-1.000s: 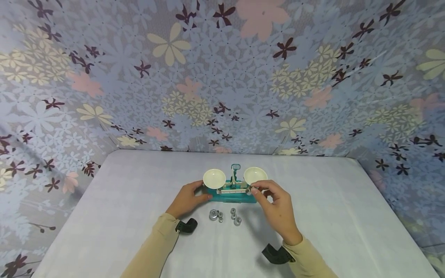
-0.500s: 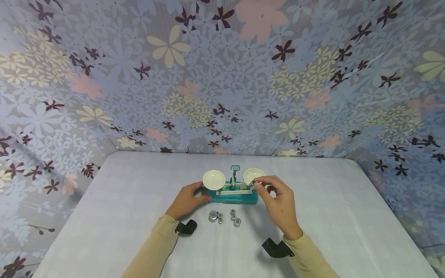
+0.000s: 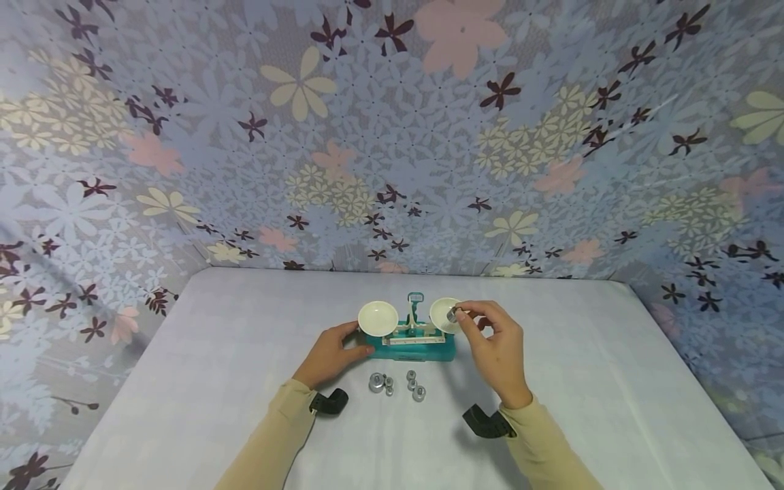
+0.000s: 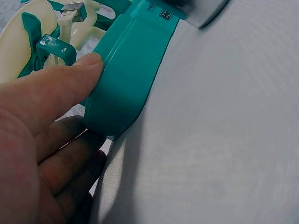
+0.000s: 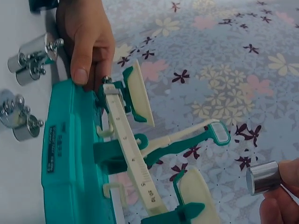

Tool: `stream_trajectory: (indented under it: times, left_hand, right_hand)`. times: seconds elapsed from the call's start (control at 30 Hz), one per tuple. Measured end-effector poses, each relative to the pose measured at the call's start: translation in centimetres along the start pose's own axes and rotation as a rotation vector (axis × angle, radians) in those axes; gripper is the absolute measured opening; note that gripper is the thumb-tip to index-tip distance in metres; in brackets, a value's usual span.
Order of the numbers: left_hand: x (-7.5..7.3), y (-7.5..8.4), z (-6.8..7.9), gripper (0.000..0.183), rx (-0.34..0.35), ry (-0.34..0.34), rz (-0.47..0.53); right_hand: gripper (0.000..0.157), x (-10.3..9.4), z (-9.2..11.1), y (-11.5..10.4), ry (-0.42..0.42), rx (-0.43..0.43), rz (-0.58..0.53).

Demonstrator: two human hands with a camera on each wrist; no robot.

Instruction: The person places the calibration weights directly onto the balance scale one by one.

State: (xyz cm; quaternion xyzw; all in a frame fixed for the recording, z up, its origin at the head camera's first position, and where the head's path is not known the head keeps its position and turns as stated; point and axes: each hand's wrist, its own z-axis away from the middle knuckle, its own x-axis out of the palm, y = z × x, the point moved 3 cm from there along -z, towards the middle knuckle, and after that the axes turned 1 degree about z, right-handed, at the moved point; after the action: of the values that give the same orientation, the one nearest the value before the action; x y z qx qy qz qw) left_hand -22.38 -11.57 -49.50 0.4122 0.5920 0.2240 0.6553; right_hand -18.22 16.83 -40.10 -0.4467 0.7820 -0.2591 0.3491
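A teal balance scale (image 3: 413,352) with two cream pans stands on the white table. My left hand (image 3: 331,355) grips the left end of its base, thumb on the front face (image 4: 126,79) and fingers around the end in the left wrist view. Between thumb and fingertips my right hand (image 3: 499,347) pinches a shiny silver cylindrical weight (image 5: 263,177). In the head view that weight is over the right pan (image 3: 441,310); in the right wrist view it appears apart from the pan. The left pan (image 3: 377,318) holds nothing.
Several knobbed silver weights stand on the white cloth in front of the scale, a left cluster (image 3: 376,382) and a right cluster (image 3: 419,393). Flowered fabric (image 3: 392,136) rises behind the table. Black wrist cameras (image 3: 488,422) sit below both hands.
My right hand has lifted the weight from beside the scale's right beam end, moving up and slightly right to the right pan. The left hand stays at the base.
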Motion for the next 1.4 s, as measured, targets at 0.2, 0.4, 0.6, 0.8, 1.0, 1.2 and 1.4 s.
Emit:
stream_trajectory:
  times: [0.2,0.4,0.6,0.8,1.0,1.2,1.4]
  left_hand:
    - [0.0,-0.1,0.1,0.067,-0.008,-0.002,-0.001]
    - [0.1,-0.2,0.1,0.067,-0.008,-0.001,0.003]
    - [0.0,-0.2,0.2,0.067,-0.016,-0.001,0.004]
    - [0.0,-0.1,0.1,0.069,-0.032,-0.009,0.013]
    - [0.1,-0.2,0.0,0.069,-0.029,-0.010,0.015]
    - [0.2,-0.3,-0.1,0.069,-0.020,-0.008,0.009]
    - [0.2,-0.4,-0.2,0.069,-0.024,-0.008,0.003]
  right_hand:
    - [0.010,0.3,-0.2,0.5,0.012,-0.032,0.035]
    - [0.009,0.7,-0.3,1.2,0.022,-0.016,0.072]
    - [0.009,0.9,-0.5,1.7,0.039,-0.044,0.116]
    - [0.008,0.9,-0.7,2.3,0.058,-0.047,0.157]
    - [0.008,0.9,-0.7,2.9,0.059,-0.073,0.176]
    - [0.007,0.9,-0.9,3.2,0.068,-0.085,0.191]
    - [0.008,1.0,-0.9,3.4,0.062,-0.077,0.207]
